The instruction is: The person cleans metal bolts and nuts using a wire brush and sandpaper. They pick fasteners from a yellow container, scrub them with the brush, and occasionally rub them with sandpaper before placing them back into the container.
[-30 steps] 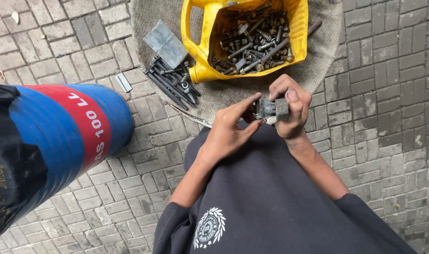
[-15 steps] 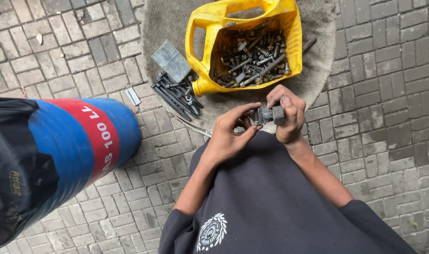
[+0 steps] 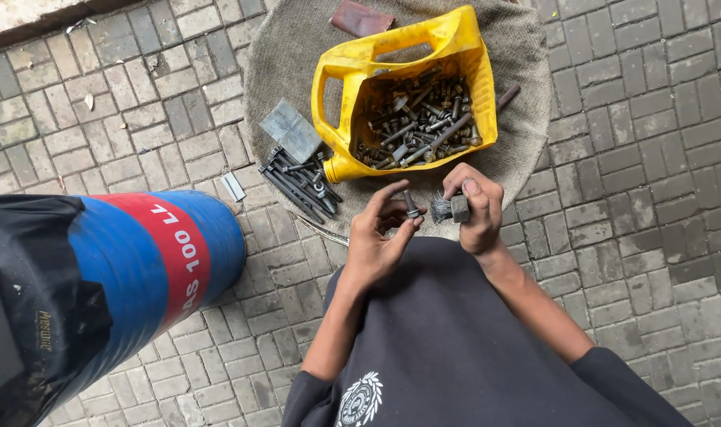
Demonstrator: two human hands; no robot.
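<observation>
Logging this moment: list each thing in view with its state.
Left hand: pinching a small bolt.
Right hand: gripping a wire brush.
Yellow jug: cut open, on its side, holding bolts.
Loose bolts: piled on sacking.
Blue drum: lying on paving.

A cut-open yellow jug [image 3: 455,47] lay on its side on a round burlap mat [image 3: 297,47], which was spread over my grey paver floor [image 3: 653,158]. The jug held a heap of dark, rusty bolts [image 3: 424,119]. Just left of the jug, a bundle of long black bolts [image 3: 297,178] rested on the mat, beside a flat grey metal plate [image 3: 292,130]. A brown flat piece [image 3: 362,17] sat at the mat's far edge. A blue drum [image 3: 131,269] with a red band lay on its side on the floor, at my left.
</observation>
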